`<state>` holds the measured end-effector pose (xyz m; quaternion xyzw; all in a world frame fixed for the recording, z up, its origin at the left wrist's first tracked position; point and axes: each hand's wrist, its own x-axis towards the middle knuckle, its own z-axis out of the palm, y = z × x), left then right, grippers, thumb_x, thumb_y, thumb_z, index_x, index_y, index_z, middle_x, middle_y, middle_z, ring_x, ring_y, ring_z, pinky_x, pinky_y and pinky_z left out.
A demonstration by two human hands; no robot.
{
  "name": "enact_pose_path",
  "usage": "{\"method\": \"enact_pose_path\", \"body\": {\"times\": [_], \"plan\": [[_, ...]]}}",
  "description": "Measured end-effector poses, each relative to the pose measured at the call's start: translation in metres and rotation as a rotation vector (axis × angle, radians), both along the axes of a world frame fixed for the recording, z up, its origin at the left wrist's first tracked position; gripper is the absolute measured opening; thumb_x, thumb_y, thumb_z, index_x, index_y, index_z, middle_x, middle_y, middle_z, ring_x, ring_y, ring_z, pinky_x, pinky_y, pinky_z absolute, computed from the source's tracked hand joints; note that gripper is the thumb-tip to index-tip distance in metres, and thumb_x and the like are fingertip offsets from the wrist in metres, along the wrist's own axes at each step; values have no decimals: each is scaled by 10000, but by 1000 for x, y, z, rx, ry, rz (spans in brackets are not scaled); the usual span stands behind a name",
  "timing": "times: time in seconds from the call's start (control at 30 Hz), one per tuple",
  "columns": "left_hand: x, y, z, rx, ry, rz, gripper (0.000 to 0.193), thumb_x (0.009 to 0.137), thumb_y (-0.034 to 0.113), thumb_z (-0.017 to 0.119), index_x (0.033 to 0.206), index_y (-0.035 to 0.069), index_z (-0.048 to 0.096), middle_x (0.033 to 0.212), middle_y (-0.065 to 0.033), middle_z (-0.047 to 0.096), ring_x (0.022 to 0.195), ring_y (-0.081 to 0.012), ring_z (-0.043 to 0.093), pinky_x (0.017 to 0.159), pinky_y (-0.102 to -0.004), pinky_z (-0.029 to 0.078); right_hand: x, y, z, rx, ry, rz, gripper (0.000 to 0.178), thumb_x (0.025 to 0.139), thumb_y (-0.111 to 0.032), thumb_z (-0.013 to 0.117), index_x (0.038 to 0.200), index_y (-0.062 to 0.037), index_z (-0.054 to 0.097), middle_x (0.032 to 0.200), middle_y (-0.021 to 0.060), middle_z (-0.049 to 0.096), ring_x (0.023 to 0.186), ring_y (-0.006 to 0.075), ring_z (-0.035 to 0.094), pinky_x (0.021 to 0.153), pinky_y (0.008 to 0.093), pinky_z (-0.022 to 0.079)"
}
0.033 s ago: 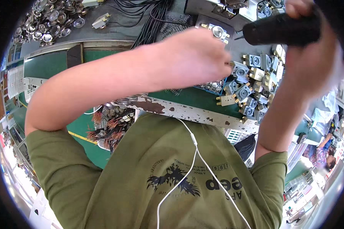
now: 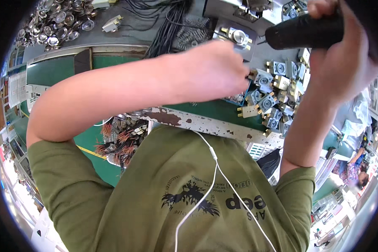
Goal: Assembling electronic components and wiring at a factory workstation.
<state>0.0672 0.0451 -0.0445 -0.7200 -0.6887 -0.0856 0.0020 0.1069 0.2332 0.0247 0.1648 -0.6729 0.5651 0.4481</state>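
In my right hand (image 2: pixel 344 69), at the upper right, is a black electric screwdriver (image 2: pixel 304 33), held sideways with its thin bit toward the left. My left hand (image 2: pixel 216 71) is closed and slightly blurred. Its knuckles face up over a blue tray of small metal parts (image 2: pixel 244 95), and whatever the fingertips hold is hidden. Just beyond that hand lies a small block with a round metal disc and brass-coloured terminals (image 2: pixel 238 37), on a dark fixture. Several similar grey and cream blocks (image 2: pixel 277 90) are heaped to the right of the tray.
Black cables (image 2: pixel 166 33) and a heap of springs (image 2: pixel 193 33) lie beyond my left forearm. Round metal caps (image 2: pixel 56 23) are piled at the far left. The bench's chipped metal edge (image 2: pixel 206 125) runs before me. Copper-ended wires (image 2: pixel 122 145) fill a container below it.
My left hand has shifted slightly toward me and left, uncovering more of the block and springs. The screwdriver in my right hand has moved slightly left.
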Motion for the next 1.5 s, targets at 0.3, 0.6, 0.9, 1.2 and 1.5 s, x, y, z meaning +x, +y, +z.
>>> {"method": "enact_pose_path", "body": {"times": [0.3, 0.6, 0.9, 1.2, 1.5], "plan": [[4, -1, -16, -2, -145, -29, 88, 814, 170, 660, 786, 128, 732, 738, -41, 708, 788, -246, 726, 663, -389, 522, -29, -12, 13, -108, 76, 34, 163, 962, -26, 665, 1033, 115, 628, 747, 163, 652, 617, 213, 627, 593, 343, 554], [-4, -4, -14, 29, -281, -66, 82, 759, 118, 706, 816, 62, 721, 797, -105, 727, 837, -306, 735, 726, -435, 585, -47, -20, 22, -191, 102, 58, 192, 950, -29, 689, 1042, 121, 614, 694, 153, 639, 579, 215, 612, 569, 354, 550], [-8, -4, -3, -147, -304, -38, 261, 788, 98, 679, 1035, 52, 609, 832, -79, 660, 889, -283, 698, 763, -436, 555, -48, -28, 22, -220, 49, 18, 188, 939, -29, 703, 1040, 112, 630, 675, 127, 633, 557, 200, 597, 587, 338, 552], [-11, -6, 5, -161, -316, -37, 189, 813, 110, 657, 989, 54, 616, 835, -93, 663, 865, -290, 699, 752, -438, 553, -60, -42, 21, -146, 93, -103, 157, 908, 30, 720, 1017, 98, 631, 701, 138, 669, 536, 193, 625, 531, 329, 550], [-62, -37, 27, 271, -407, 332, 76, 870, 159, 712, 903, 92, 697, 835, -91, 701, 852, -313, 699, 743, -452, 533, -27, -47, 30, -6, -63, -128, 110, 926, 39, 701, 1014, 91, 662, 706, 124, 671, 551, 168, 633, 558, 295, 547]]}}
